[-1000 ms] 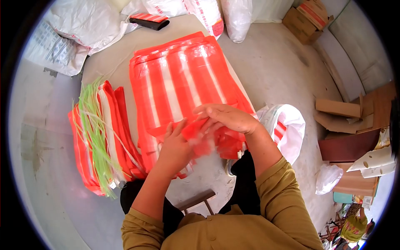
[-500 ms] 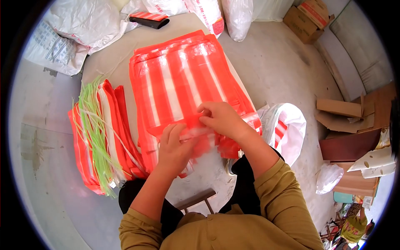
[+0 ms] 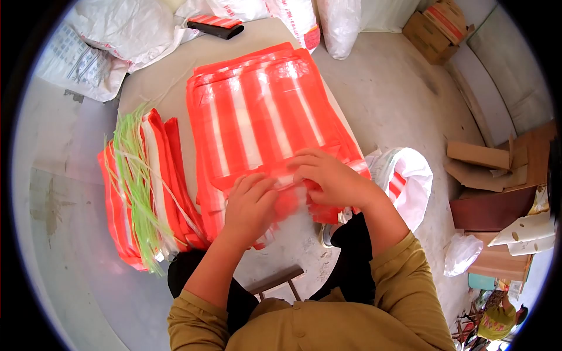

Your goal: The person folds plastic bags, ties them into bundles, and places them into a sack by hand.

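A broad stack of red-and-white striped plastic bags [image 3: 263, 111] lies flat in front of me, its near end hanging over the table edge. My left hand [image 3: 252, 205] is closed over the near edge of the top bag, fingers bent and knuckles up. Just to its right, my right hand [image 3: 333, 178] grips the same edge with curled fingers. Blurred red plastic shows between and below the two hands. Both thumbs are partly hidden, as is the exact hold. Left of the stack, a folded pile of striped bags [image 3: 170, 187] carries a bunch of green plastic strips [image 3: 134, 181].
A small black-and-striped roll [image 3: 216, 26] rests at the far end of the table [image 3: 155, 76]. White sacks [image 3: 126, 35] crowd behind it. An open white sack [image 3: 415, 181] with striped plastic inside stands at right. Cardboard boxes [image 3: 430, 38] and another person [image 3: 497, 319] are farther off.
My right hand has shifted right and slightly down along the edge, and my left hand has moved slightly right. The top bag's near edge now looks folded up under the fingers.
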Action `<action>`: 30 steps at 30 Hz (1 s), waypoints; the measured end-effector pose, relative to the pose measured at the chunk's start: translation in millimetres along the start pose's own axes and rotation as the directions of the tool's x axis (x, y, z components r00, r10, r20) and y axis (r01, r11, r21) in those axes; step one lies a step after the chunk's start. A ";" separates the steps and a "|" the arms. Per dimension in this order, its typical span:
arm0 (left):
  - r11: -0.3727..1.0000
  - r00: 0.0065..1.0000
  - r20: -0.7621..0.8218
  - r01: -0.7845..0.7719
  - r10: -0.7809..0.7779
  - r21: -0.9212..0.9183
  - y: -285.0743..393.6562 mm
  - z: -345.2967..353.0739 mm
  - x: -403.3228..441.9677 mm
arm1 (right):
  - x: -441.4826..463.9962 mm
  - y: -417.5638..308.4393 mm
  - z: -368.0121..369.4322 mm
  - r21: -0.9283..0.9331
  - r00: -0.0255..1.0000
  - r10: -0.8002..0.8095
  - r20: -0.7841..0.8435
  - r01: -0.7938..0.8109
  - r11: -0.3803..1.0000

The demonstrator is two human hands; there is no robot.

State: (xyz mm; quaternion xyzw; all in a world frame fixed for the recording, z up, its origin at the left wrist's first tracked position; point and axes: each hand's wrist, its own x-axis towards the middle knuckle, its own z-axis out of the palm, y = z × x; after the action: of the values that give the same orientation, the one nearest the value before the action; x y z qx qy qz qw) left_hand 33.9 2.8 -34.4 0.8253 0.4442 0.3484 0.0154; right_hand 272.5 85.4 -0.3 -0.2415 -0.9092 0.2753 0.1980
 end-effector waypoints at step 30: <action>0.980 0.979 0.042 0.200 -0.199 -0.021 -1.0 -0.8 13.0 | 6.7 -7.9 7.9 -0.002 0.994 0.094 -0.051 -0.094 0.996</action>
State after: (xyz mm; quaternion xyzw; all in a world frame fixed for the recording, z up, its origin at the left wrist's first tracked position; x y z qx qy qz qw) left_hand 37.3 12.9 -26.9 0.7831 0.5198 0.3343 0.0693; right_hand 260.6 80.2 -0.1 -0.2914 -0.8921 0.2762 0.2071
